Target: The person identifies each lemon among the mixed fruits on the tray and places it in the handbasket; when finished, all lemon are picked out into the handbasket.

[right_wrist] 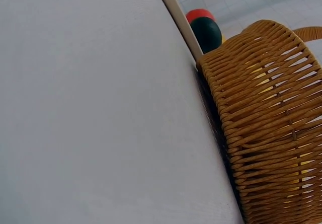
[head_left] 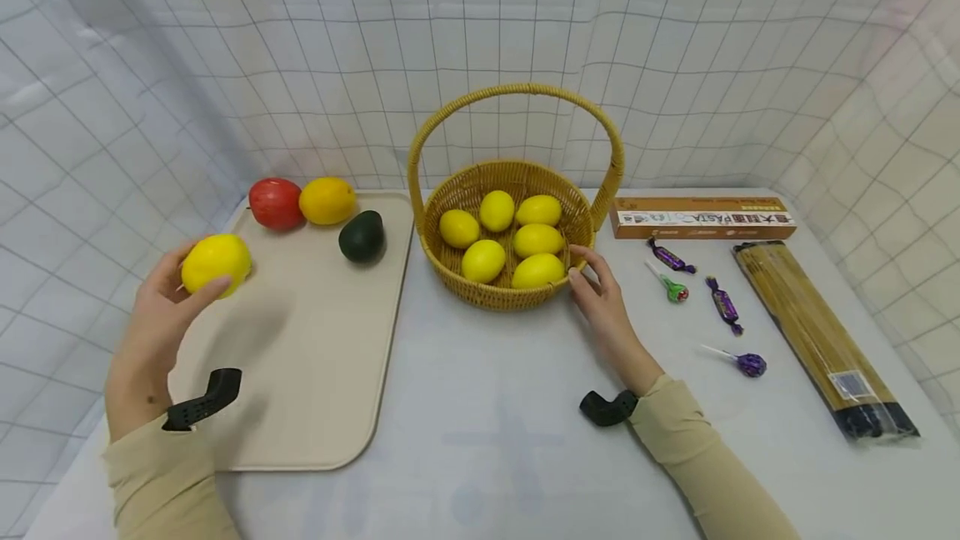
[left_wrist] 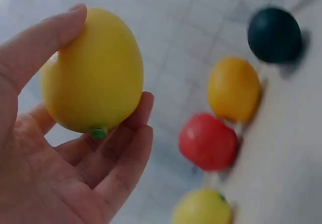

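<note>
Your left hand (head_left: pixel 153 319) grips a lemon (head_left: pixel 216 263) above the tray (head_left: pixel 315 373) | right hand (head_left: pixel 603 302), fingers relaxed, touches the basket (head_left: pixel 581 227)

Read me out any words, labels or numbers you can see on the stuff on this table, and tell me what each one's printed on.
"PASTA": on the side of the long orange-brown box behind the sweets; the other characters and small print beside it are too blurred to read.
White label at the near end of the spaghetti packet: too small to read.
Purple sweet wrappers: print not legible.
Nothing readable on the lemon in the left hand, the basket or the tray.
</note>
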